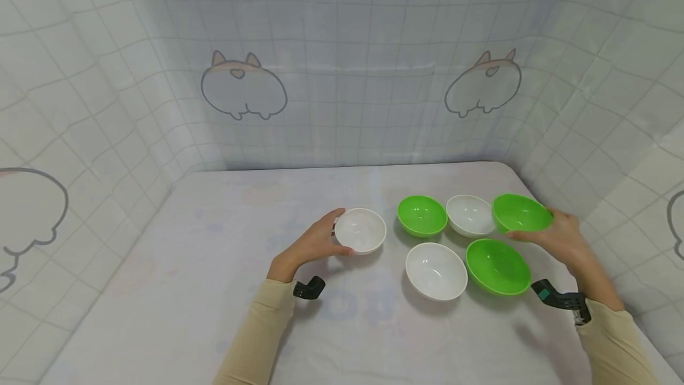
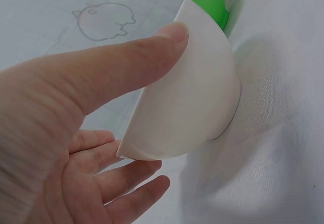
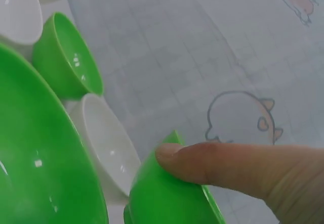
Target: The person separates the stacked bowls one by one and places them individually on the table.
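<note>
My left hand (image 1: 316,238) holds a white bowl (image 1: 361,232) at its left side. In the left wrist view the thumb lies along the bowl's outer wall (image 2: 192,92), and the other fingers are at the rim. At the far right, my right hand (image 1: 562,236) grips a green bowl (image 1: 519,212), with its thumb against the outside near the rim in the right wrist view; its other fingers are mostly hidden. This green bowl sits beside a white bowl (image 1: 470,217) and behind a larger-looking green bowl (image 1: 498,267). I cannot tell whether it touches the table.
Another green bowl (image 1: 421,217) stands in the back row, right of the left hand's bowl. A white bowl (image 1: 436,272) stands in front of it. All are on a white-covered table (image 1: 187,290), with a grid-patterned cloth (image 1: 342,76) rising behind and at both sides.
</note>
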Demonstrator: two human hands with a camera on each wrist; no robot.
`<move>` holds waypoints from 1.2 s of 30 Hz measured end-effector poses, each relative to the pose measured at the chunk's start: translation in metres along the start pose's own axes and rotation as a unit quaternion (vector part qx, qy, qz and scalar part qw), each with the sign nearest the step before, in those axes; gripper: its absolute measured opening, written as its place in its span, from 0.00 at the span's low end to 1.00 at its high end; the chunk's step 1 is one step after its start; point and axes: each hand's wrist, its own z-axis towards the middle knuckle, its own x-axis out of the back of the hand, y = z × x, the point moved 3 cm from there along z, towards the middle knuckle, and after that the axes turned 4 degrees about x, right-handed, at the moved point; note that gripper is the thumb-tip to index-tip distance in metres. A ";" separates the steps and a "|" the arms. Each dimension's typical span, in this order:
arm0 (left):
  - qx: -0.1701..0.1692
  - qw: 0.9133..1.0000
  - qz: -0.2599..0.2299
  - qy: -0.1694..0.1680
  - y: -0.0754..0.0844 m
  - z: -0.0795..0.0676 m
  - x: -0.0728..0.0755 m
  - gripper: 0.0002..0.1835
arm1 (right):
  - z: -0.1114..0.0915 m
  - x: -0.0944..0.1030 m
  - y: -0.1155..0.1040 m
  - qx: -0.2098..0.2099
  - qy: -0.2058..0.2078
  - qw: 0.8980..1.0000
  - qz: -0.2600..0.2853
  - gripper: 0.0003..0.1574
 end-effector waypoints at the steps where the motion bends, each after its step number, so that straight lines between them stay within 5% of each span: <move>1: 0.000 1.000 0.001 0.000 0.000 0.000 0.000 0.56 | -0.001 0.001 0.002 -0.006 -0.002 1.000 -0.002 0.61; 14: -0.004 1.000 0.005 0.001 0.000 0.000 -0.001 0.56 | -0.005 -0.003 0.030 -0.064 -0.035 0.997 -0.019 0.72; 36: 0.003 1.000 0.006 0.002 -0.005 0.002 -0.002 0.57 | -0.006 -0.011 0.047 -0.069 -0.050 0.996 0.003 0.70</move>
